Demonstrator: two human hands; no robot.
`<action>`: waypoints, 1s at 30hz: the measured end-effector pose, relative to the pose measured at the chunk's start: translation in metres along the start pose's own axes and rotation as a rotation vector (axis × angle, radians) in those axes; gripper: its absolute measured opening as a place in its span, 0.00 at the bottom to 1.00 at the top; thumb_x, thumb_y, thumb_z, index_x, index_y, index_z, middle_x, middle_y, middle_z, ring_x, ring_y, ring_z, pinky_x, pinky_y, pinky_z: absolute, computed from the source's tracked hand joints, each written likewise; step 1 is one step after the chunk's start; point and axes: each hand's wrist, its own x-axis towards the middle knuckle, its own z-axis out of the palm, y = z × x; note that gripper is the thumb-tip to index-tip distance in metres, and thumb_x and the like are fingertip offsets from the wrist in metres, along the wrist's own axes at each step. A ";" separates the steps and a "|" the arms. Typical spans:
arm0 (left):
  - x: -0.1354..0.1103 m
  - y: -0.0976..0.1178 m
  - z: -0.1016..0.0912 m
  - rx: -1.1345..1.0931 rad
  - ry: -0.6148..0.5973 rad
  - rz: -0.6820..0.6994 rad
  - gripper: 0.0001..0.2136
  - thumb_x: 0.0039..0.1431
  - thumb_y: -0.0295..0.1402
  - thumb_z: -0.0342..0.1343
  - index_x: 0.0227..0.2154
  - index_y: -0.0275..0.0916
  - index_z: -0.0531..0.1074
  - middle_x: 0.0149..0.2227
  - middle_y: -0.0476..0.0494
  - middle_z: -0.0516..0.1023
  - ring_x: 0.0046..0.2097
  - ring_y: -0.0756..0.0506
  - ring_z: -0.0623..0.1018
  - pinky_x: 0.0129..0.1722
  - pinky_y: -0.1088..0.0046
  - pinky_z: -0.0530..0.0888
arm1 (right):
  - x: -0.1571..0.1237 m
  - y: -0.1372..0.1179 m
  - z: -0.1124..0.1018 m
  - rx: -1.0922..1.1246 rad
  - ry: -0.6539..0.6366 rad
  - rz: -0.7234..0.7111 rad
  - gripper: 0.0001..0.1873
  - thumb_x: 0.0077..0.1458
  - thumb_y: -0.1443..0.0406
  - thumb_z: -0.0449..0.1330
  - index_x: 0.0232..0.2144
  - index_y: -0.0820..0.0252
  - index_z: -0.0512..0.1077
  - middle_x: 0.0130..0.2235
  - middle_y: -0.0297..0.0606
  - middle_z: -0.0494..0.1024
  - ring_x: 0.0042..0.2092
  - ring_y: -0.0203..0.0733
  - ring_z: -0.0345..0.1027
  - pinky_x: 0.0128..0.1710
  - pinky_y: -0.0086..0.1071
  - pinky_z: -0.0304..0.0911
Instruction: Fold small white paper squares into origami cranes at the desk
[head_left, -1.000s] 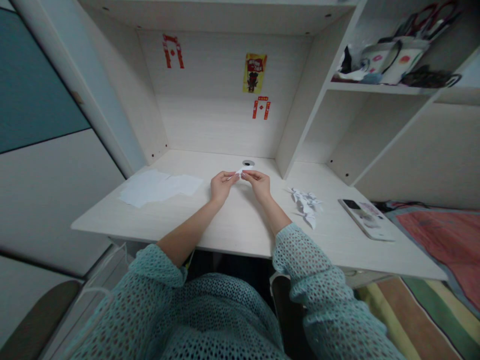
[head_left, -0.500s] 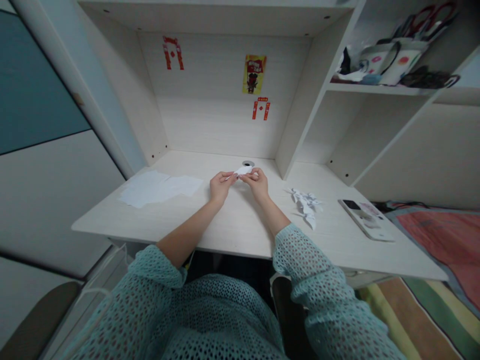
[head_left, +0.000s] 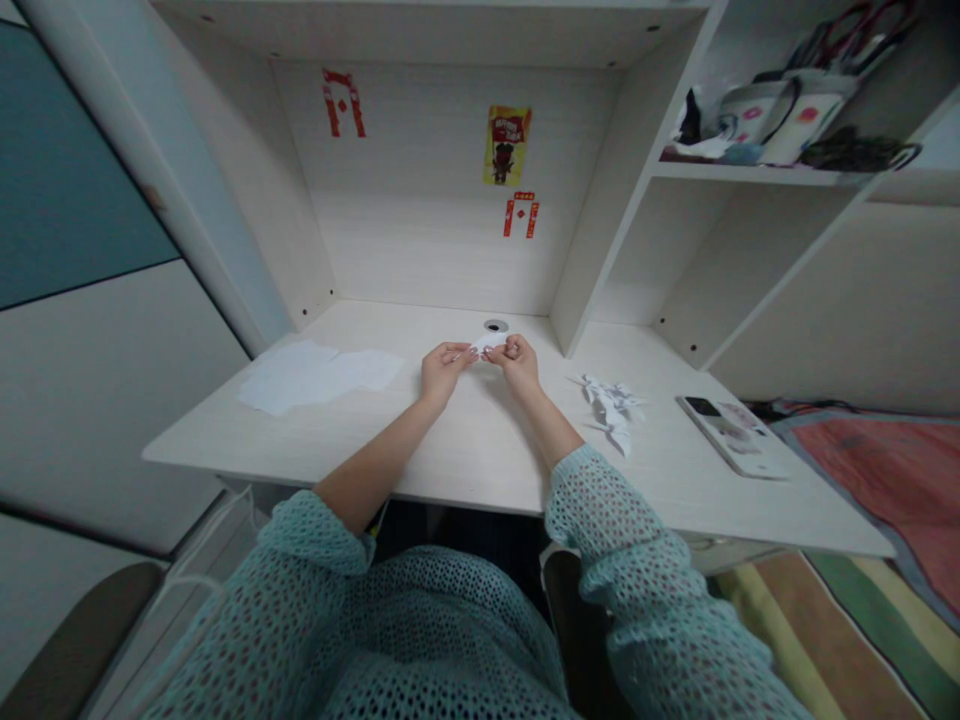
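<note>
A small piece of folded white paper (head_left: 486, 343) is held just above the pale desk (head_left: 480, 450), near its middle. My left hand (head_left: 441, 370) pinches its left end with closed fingertips. My right hand (head_left: 517, 362) pinches its right end, fingers curled over it. Both wrists rest close to the desk surface. Most of the paper is hidden between the fingers.
Flat white paper sheets (head_left: 319, 373) lie at the left of the desk. A pile of folded white paper figures (head_left: 611, 405) sits to the right, then a phone (head_left: 731, 436). A cable hole (head_left: 496, 325) lies behind the hands. A shelf (head_left: 757, 175) with mugs is upper right.
The hands have drawn a little closer together and the paper piece between them has been turned and lifted slightly; the right hand's fingers now curl more over it.
</note>
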 end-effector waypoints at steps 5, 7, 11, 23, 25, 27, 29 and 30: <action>0.003 0.005 -0.004 0.027 -0.067 -0.186 0.22 0.45 0.48 0.59 0.38 0.36 0.73 0.34 0.39 0.79 0.37 0.44 0.79 0.38 0.70 0.72 | 0.002 0.004 -0.004 -0.160 0.007 -0.052 0.21 0.38 0.59 0.64 0.27 0.54 0.54 0.21 0.23 0.68 0.26 0.35 0.70 0.30 0.30 0.65; 0.004 0.005 -0.007 0.076 -0.091 -0.267 0.24 0.47 0.53 0.55 0.36 0.36 0.74 0.35 0.37 0.79 0.37 0.43 0.79 0.35 0.71 0.72 | 0.003 0.004 -0.006 -0.207 0.007 -0.056 0.20 0.39 0.58 0.64 0.28 0.54 0.55 0.22 0.24 0.69 0.26 0.36 0.70 0.29 0.30 0.65; 0.006 0.000 -0.012 0.184 -0.117 -0.262 0.22 0.42 0.50 0.60 0.32 0.36 0.76 0.34 0.36 0.79 0.36 0.43 0.79 0.33 0.72 0.71 | 0.002 0.002 -0.006 -0.255 0.027 -0.057 0.20 0.38 0.58 0.64 0.28 0.54 0.55 0.22 0.24 0.70 0.25 0.36 0.69 0.29 0.30 0.64; 0.004 -0.006 -0.011 0.242 -0.135 -0.141 0.17 0.42 0.46 0.62 0.27 0.35 0.77 0.29 0.39 0.79 0.31 0.46 0.77 0.32 0.72 0.72 | -0.007 -0.013 0.004 -0.182 0.027 0.183 0.30 0.35 0.52 0.66 0.41 0.57 0.65 0.27 0.33 0.76 0.29 0.38 0.71 0.27 0.29 0.63; 0.003 -0.006 -0.010 0.238 -0.151 -0.115 0.17 0.43 0.46 0.61 0.27 0.35 0.76 0.29 0.39 0.79 0.31 0.46 0.77 0.34 0.70 0.72 | -0.010 -0.011 0.006 -0.191 0.024 0.253 0.30 0.33 0.52 0.67 0.39 0.59 0.68 0.27 0.34 0.76 0.29 0.39 0.71 0.27 0.29 0.63; 0.002 -0.008 -0.009 0.242 -0.167 -0.111 0.17 0.44 0.46 0.61 0.27 0.35 0.76 0.29 0.39 0.79 0.31 0.47 0.77 0.34 0.70 0.72 | -0.012 -0.008 0.007 -0.202 -0.013 0.280 0.24 0.34 0.51 0.66 0.31 0.61 0.72 0.26 0.37 0.77 0.30 0.39 0.70 0.27 0.28 0.62; 0.002 -0.009 -0.009 0.255 -0.181 -0.125 0.18 0.44 0.47 0.61 0.28 0.35 0.76 0.29 0.39 0.79 0.30 0.47 0.77 0.33 0.71 0.72 | -0.012 -0.005 0.007 -0.205 -0.027 0.284 0.22 0.35 0.50 0.65 0.25 0.62 0.73 0.27 0.38 0.77 0.30 0.38 0.70 0.26 0.28 0.61; 0.002 -0.010 -0.009 0.262 -0.186 -0.135 0.18 0.43 0.47 0.61 0.28 0.35 0.76 0.29 0.39 0.79 0.30 0.47 0.77 0.32 0.72 0.72 | -0.012 -0.004 0.006 -0.206 -0.019 0.283 0.21 0.36 0.50 0.65 0.24 0.63 0.74 0.27 0.39 0.77 0.29 0.38 0.70 0.26 0.28 0.61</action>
